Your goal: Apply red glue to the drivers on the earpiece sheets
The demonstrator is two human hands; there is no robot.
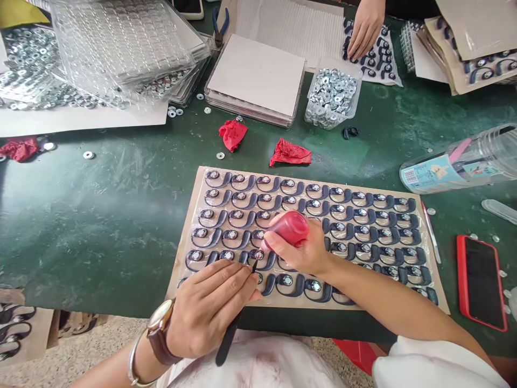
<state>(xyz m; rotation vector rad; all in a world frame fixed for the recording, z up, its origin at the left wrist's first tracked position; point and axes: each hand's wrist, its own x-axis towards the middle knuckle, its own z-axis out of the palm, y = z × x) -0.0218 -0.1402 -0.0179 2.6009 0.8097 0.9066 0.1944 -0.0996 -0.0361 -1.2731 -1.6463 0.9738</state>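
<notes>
Aiming a red squeeze bottle (287, 229) at one hook-shaped black piece (267, 264)

The piece I'm working at lies in the left part of the brown sheet (190, 215), in the second row up from my edge of the green table (133, 215), among rows of others, each with a shiny round top. I judge the step in hand to be careful work at that round top, with bottle and tool meeting there. As I read it, the next move calls for a steady nozzle, a measured squeeze and no knock to the neighbouring pieces.

My right hand (309, 250) is wrapped around the bottle, thumb along its near side, the pale pink nozzle (263, 246) tilted down just above the top. I can't tell whether anything is coming out.

My left hand (216, 307) is closed on a slim black tool (228, 339), tweezers by the look of it, its point just beside the same top. My fingers there lie together, bent over the tool; their exact pinch is hidden under my hand, so I can't say whether the tips are parted.
</notes>
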